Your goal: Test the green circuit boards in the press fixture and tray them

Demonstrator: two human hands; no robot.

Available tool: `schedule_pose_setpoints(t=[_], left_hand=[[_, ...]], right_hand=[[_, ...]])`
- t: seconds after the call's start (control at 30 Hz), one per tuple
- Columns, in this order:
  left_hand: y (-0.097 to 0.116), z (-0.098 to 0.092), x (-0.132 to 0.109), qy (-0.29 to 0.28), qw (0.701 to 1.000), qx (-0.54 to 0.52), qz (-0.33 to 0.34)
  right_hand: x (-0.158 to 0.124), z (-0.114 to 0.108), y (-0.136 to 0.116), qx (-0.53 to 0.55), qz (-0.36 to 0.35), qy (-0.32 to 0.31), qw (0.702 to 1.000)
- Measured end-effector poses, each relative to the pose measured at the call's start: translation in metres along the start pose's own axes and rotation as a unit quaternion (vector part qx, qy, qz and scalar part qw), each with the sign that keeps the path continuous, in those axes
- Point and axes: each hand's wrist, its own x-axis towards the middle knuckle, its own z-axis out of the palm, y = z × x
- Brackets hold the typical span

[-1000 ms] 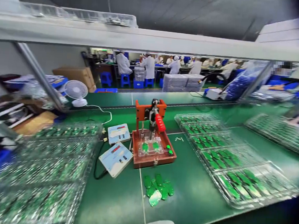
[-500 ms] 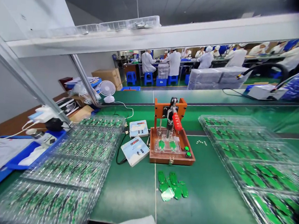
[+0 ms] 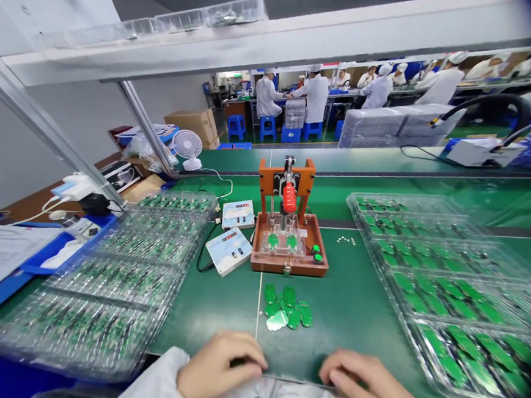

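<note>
My left hand (image 3: 222,367) rests at the near edge of the green bench, loosely curled, a gap between thumb and fingers and nothing in it. To its right, my right hand (image 3: 368,382) is also at the edge, fingers bent, empty as far as I see. Just beyond them lies a small pile of green circuit boards (image 3: 289,299), one showing a pale, shiny face. Behind the pile stands a brown test fixture (image 3: 288,267) with an orange frame, its toggle clamp's red handle (image 3: 289,198) pointing down. Two green boards (image 3: 291,242) sit under its clear plate.
Stacked clear trays (image 3: 156,301) of boards stand at left, more trays (image 3: 403,320) at right. Two white counter boxes (image 3: 228,251) lie beside the fixture. Small pale pieces (image 3: 345,240) are on the bench. A fan (image 3: 187,145) stands behind; a shelf (image 3: 277,46) crosses overhead. Co-workers sit far back.
Both my hands have come up into view at the bench edge; before, only a sleeve and a bit of hand showed. The view has shifted a little. The boards and fixture look unchanged.
</note>
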Motion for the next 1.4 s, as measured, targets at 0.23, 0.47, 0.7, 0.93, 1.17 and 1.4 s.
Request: schedule_pose_setpoints(t=[0.23,0.47,0.7,0.93,1.17,1.4], left_hand=[[-0.028,-0.015,0.059,0.133,0.975,0.177,0.005],[-0.045,-0.008,0.068,0.157,0.957,0.243,0.014],[-0.041,-0.006,0.067,0.187,0.958,0.216,0.009],[0.022,-0.053,0.005,-0.081,0.968,0.239,0.000],[0.022,-0.161,0.058,-0.045,0.947,0.314,-0.041],[-0.076,-0.198,0.136,-0.044,0.890,0.436,-0.125]], right_hand=[[0.094,0.007,0.009,0.026,-0.081,0.105,0.991],[0.115,0.013,0.025,-0.019,-0.073,0.113,0.991],[0.112,0.021,0.037,-0.006,-0.058,0.144,0.988],[0.111,0.015,0.043,-0.010,-0.105,0.244,0.964],[0.110,0.014,0.034,-0.029,-0.160,0.238,0.957],[0.108,0.010,0.031,-0.037,-0.178,0.255,0.950]])
